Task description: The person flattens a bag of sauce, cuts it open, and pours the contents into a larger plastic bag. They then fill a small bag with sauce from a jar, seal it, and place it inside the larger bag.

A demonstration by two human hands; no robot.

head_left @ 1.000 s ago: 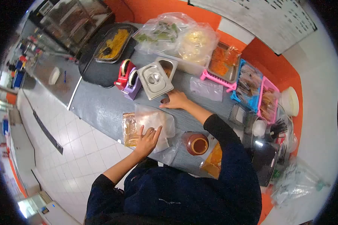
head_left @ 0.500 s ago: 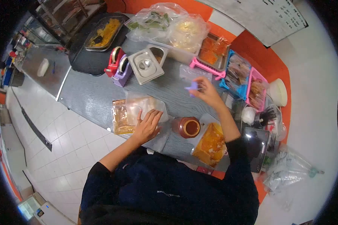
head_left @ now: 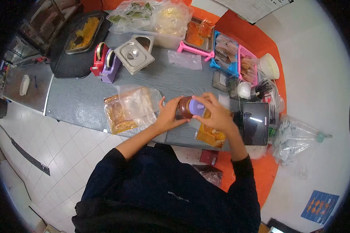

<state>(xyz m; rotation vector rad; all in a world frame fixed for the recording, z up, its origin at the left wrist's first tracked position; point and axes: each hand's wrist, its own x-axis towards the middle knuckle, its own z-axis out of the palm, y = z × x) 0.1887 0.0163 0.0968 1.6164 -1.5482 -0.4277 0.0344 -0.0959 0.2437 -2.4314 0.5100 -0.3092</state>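
Note:
My left hand (head_left: 169, 116) is wrapped round the side of a red-brown squeeze bottle (head_left: 185, 107), steadying it above the worktop. On the bottle's mouth sits a lilac nozzle cap (head_left: 196, 107), pinched between the fingers and thumb of my right hand (head_left: 218, 115). Whether the cap is fully seated cannot be made out. A bag of orange-brown food (head_left: 210, 135) lies partly under my right hand. Left of my hands are a flat pouch of amber sauce (head_left: 118, 122) and clear plastic bags (head_left: 138, 103) lying over it.
On the grey worktop (head_left: 79, 97) stand red (head_left: 100, 58) and purple (head_left: 111, 68) tape dispensers and a lidded steel container (head_left: 134, 55). Food baskets (head_left: 226, 52) line the back. A dark tablet (head_left: 255, 123) is at the right.
My right hand has brought the lilac cap down and towards me onto the bottle. My left hand has left the plastic bags and taken hold of the bottle. The view has shifted.

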